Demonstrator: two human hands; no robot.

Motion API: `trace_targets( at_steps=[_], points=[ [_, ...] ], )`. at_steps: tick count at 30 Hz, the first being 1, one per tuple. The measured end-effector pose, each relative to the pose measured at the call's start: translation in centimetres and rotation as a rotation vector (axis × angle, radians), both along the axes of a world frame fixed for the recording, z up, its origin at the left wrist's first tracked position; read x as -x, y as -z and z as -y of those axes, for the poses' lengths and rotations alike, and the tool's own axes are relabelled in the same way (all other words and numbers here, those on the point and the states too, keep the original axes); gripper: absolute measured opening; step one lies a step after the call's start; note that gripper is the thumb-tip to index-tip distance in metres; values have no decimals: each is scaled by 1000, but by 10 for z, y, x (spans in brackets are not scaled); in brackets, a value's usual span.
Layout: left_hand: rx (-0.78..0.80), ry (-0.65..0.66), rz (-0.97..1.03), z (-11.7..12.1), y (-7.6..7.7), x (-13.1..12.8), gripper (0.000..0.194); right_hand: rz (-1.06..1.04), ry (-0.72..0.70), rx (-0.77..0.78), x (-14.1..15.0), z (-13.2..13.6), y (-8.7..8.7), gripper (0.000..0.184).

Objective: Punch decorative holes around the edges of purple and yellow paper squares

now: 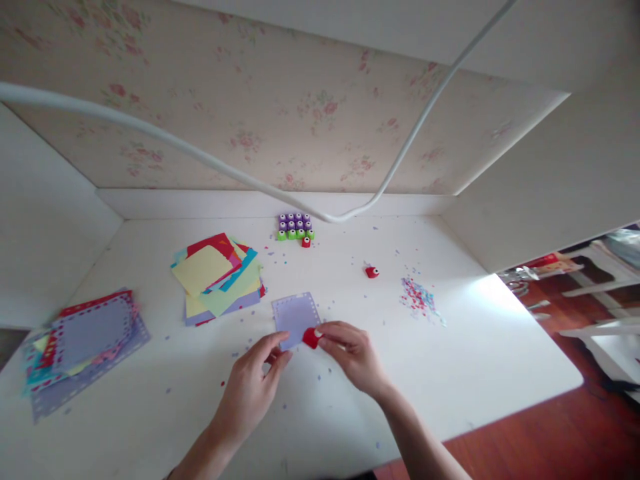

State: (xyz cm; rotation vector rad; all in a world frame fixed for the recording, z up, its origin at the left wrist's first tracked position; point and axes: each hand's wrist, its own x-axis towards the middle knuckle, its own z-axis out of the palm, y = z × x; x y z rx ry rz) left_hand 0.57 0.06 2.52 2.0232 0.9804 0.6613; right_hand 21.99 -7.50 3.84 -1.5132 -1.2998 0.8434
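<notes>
A lavender paper sheet (296, 313) lies on the white table in front of me, with small punched holes along its top and right edges. My left hand (257, 370) pinches its lower left corner between thumb and fingers. In my right hand (353, 350) is a red craft punch (311, 338) with a white button, set at the sheet's lower right corner. How far the paper goes into the punch is hidden. Another red punch (371, 272) lies on its side farther right.
Purple and green punches (295, 225) stand in rows at the back, a red punch (306, 242) before them. Plain coloured paper (205, 270) is piled left of centre; punched sheets (93, 333) lie at far left. Paper bits (419, 297) are heaped right. A white cable (200, 155) hangs in front.
</notes>
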Motion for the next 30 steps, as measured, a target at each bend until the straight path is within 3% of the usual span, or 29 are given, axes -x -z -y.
trace_targets(
  at_steps=[4,7,13,18,24,27,30],
  points=[
    [23,17,-8,-3,9,12,18,181,487,-8,-58,-9,16,23],
    [50,51,-12,-2,21,20,16,465,631,-25,-96,-21,27,26],
    [19,44,12,1,29,22,16,923,608,-94,-119,-40,46,25],
    [-28,64,5,1,29,23,15,1075,656,-60,-120,-44,51,22],
    [-51,70,-7,-1,31,21,15,1027,641,-152,-110,-49,42,21],
    [-59,71,-12,-1,30,20,15,872,481,-200,-90,-66,37,24],
    [-72,62,-20,-1,29,20,15,702,312,-127,-66,-99,33,29]
  ],
)
